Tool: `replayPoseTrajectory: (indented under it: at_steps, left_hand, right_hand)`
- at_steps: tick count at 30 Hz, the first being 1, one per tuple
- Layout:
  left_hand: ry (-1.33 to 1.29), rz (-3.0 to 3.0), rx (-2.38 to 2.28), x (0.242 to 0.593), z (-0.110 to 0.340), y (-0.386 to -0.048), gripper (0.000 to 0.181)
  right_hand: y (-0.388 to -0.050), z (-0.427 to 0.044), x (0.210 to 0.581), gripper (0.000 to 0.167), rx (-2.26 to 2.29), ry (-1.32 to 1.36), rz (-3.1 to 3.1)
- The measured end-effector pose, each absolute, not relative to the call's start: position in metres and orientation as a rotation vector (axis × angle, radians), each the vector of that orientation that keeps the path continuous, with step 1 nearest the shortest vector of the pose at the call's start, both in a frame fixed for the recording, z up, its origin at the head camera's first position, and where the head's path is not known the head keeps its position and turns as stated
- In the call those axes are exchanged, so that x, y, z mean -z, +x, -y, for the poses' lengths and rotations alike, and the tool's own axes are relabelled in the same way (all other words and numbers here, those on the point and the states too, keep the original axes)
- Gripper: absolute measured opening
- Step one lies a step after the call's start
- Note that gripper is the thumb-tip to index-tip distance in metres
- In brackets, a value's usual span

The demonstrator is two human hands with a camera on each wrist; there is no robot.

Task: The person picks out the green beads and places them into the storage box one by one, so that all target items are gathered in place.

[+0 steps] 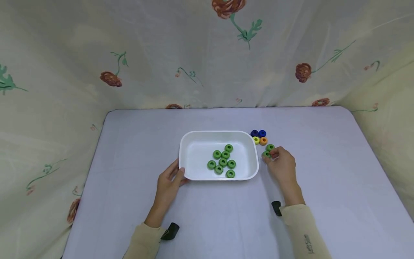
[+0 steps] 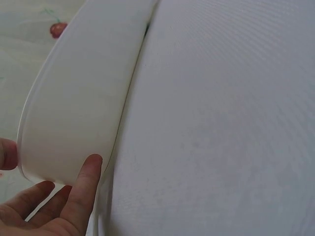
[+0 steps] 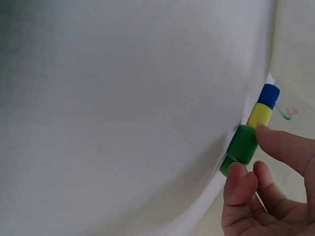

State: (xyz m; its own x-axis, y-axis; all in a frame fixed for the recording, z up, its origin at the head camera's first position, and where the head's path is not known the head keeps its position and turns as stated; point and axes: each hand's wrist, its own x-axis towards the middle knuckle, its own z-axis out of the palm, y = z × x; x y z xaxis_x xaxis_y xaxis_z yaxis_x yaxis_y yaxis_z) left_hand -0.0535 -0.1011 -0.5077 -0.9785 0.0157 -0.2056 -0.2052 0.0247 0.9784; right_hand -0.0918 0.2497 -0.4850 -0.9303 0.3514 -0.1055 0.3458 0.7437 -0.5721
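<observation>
A white rectangular tray holds several green beads, short and round with a hole through each. My left hand holds its near left corner, thumb at the rim and fingers along the outer wall. Just past the tray's right side, my right hand has thumb and fingertips around a green bead on the table. Another green bead lies against it on the far side, partly behind the fingers.
Beyond the green pair sit a yellow bead, an orange bead, a dark blue bead and a blue bead, close by the tray's right rim. A flowered curtain hangs behind the white-covered table.
</observation>
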Motion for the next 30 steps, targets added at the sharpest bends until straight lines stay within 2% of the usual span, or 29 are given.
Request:
replayPoseTrajectory:
  at_steps: [7, 30]
  left_hand:
    - [-0.193, -2.118, -2.093, 0.509, 0.1019, -0.0531, 0.049]
    - [-0.2, -2.13, -2.079, 0.5083, 0.1017, -0.0533, 0.05]
  right_hand:
    - [-0.0931, -0.2493, 0.4903, 0.039, -1.006, -0.586, 2.918]
    - [-0.0915, -0.2481, 0.4954, 0.041, -0.945, -0.576, 2.938]
